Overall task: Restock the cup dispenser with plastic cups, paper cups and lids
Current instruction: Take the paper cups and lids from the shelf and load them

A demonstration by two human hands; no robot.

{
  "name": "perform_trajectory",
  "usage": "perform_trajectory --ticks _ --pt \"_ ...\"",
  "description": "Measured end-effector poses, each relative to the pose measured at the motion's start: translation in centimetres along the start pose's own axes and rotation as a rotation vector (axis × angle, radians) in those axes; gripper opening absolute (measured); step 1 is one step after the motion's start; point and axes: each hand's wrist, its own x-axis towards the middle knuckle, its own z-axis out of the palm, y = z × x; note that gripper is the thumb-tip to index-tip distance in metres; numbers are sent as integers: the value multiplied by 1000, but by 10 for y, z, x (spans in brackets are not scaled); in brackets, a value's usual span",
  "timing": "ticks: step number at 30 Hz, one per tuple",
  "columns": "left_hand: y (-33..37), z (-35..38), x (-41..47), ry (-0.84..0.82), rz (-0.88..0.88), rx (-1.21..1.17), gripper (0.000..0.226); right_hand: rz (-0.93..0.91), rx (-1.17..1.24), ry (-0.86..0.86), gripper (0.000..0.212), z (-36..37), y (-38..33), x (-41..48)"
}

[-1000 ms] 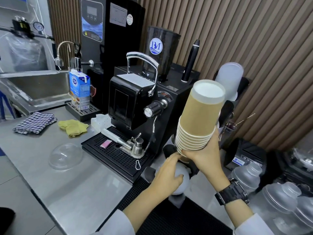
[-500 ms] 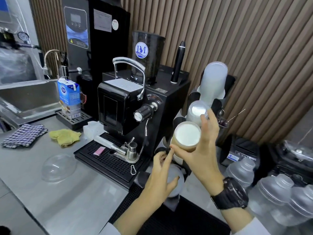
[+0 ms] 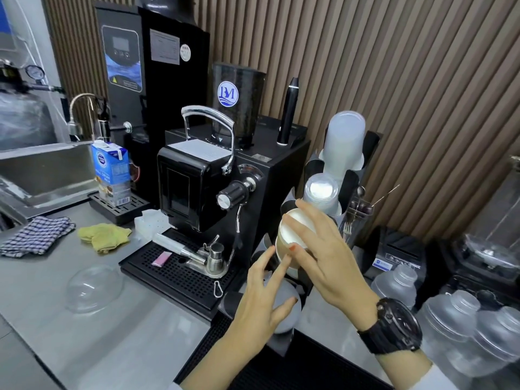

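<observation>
A stack of brown paper cups (image 3: 287, 240) sits upside down in a slot of the black cup dispenser (image 3: 349, 183), only its white-bottomed top end showing. My right hand (image 3: 323, 257) lies over that top, fingers across the bottom and thumb on the side. My left hand (image 3: 261, 299) hovers just left of the stack, fingers spread, fingertips near the cup wall. Behind are a short stack of clear plastic cups (image 3: 320, 192) and a taller frosted stack (image 3: 344, 139). A white rounded lid stack (image 3: 285, 313) shows below my left hand.
A black coffee machine (image 3: 197, 187) with drip tray (image 3: 174, 271) stands directly left of the dispenser. A clear dome lid (image 3: 94, 287) lies on the steel counter (image 3: 84, 347). Frosted bottles (image 3: 461, 327) crowd the right. Cloths, a milk carton and a sink are at far left.
The paper cup stack, held high a second ago, has come down into the dispenser slot under my right hand. My left hand has lifted off the lid stack and spread its fingers.
</observation>
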Motion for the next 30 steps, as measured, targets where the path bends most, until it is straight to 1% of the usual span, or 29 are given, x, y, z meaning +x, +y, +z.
perform_trajectory --ticks 3,6,9,11,14,17,22,25,30 --pt "4 -5 -2 -31 -11 -33 71 33 64 -13 51 -2 0 0" --pt "7 -14 -3 -93 -36 -145 63 74 101 -19 53 -3 -4 0" --pt "8 -25 -5 -188 -34 -224 60 140 53 -25 51 -4 -10 -1" --pt "7 -35 -6 -262 -4 -236 61 179 4 -27 50 -4 -16 -2" --pt "5 -48 -8 -322 38 -255 64 226 -54 -43 53 -6 -24 -3" --pt "6 -61 -10 -347 67 -262 64 283 -114 -46 56 -9 -35 -7" --pt "8 -75 -15 -355 109 -257 64 334 -207 -69 51 -13 -55 -20" --pt "11 -82 -18 -366 112 -284 62 373 -257 -75 48 -17 -67 -27" --pt "24 -103 -21 -398 82 -348 64 402 -335 -52 53 -29 -97 -35"
